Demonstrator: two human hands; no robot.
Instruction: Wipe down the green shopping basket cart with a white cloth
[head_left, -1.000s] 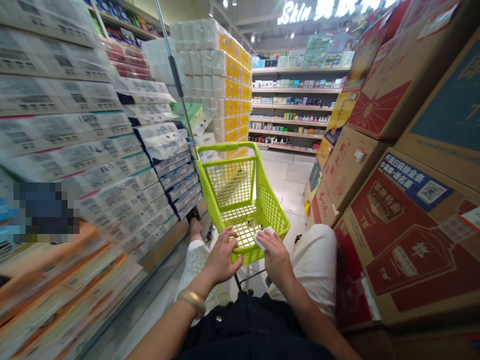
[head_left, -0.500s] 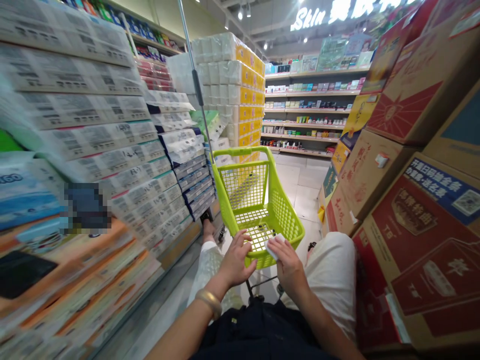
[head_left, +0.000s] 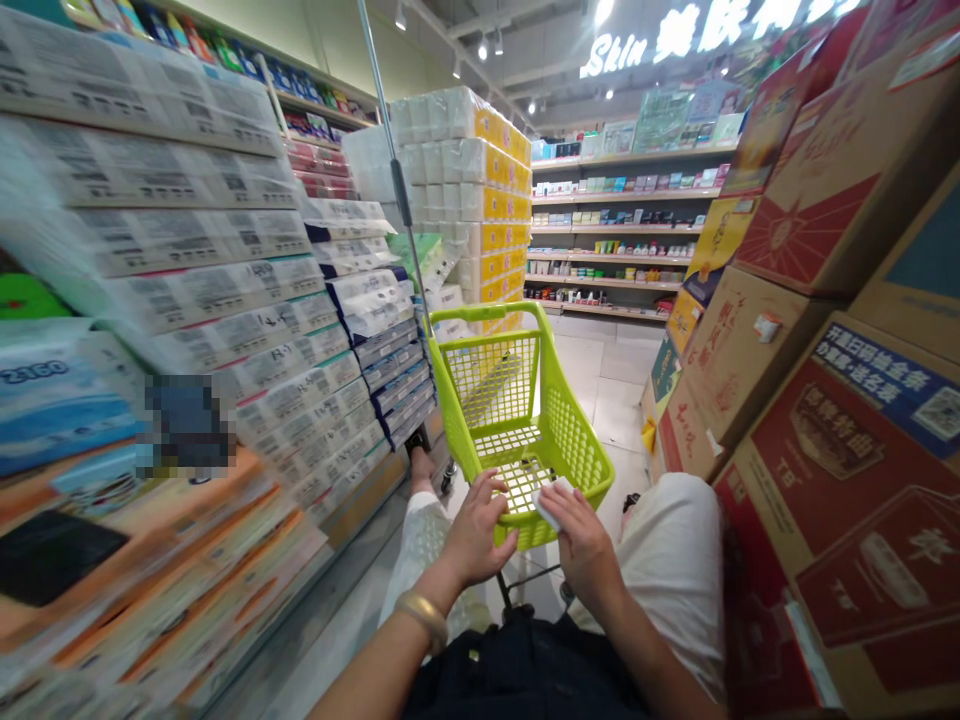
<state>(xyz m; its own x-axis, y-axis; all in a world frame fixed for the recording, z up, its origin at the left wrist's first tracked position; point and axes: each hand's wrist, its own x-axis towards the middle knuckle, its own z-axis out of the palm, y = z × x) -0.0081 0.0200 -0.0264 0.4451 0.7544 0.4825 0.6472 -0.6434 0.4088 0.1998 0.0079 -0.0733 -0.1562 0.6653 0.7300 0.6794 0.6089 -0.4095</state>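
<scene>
A lime-green shopping cart basket (head_left: 574,425) with mesh walls stands in front of me, between my legs. My left hand (head_left: 480,525) curls round its near rim at the left corner, thumb on my side and fingers over the inside. A folded white tissue (head_left: 550,507) lies under the fingers of my right hand (head_left: 581,530), pressed on the near rim to the right. Part of the tissue is hidden by that hand. Inside the basket I see only its grid floor (head_left: 517,480).
Cardboard cartons (head_left: 832,430) rise close on my right. Wrapped paper packs (head_left: 247,300) are stacked on my left, with a dark phone-like blurred item (head_left: 187,425) on orange packs (head_left: 225,510). A metal pole (head_left: 390,140) stands by the cart's left side. Shelves (head_left: 615,230) line the back.
The view has shifted slightly, so everything sits a little lower. My right hand and the tissue stay on the near rim with little change; my left hand keeps its place.
</scene>
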